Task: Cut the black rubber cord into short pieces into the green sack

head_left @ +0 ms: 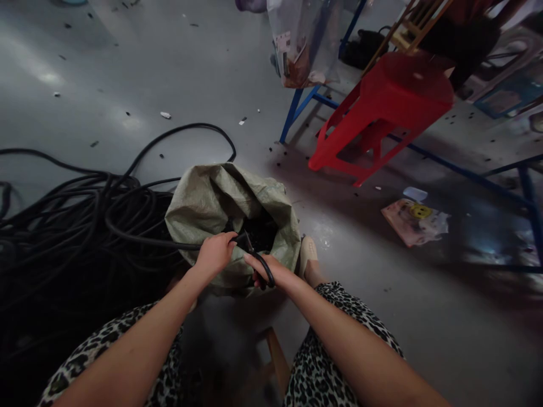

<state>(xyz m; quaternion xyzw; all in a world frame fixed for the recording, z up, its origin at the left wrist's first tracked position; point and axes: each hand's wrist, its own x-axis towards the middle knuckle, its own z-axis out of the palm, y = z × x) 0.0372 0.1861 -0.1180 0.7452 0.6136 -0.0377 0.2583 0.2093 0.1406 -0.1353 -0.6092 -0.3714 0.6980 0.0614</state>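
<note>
1. Two bare forearms reach forward over knees in leopard-print cloth, with a wooden stool (276, 356) between them, nearest of all.
2. Left hand (215, 253) is clenched around the black cable (139, 237) where it reaches the sack's mouth.
3. Right hand (263, 269) grasps a short black tool (259, 261) closed about the same cable; its exact kind is unclear.
4. Rubbery and thick, the cable looks flexible yet springy, probably heavy in bulk; a firm hold close to the tool seems best.
5. Just beyond the hands stands a woven sack (220, 198), open, with dark pieces inside.
6. Left lies a large tangle of cable (63, 226).
7. Far right stands a red stool (384, 110).
</note>
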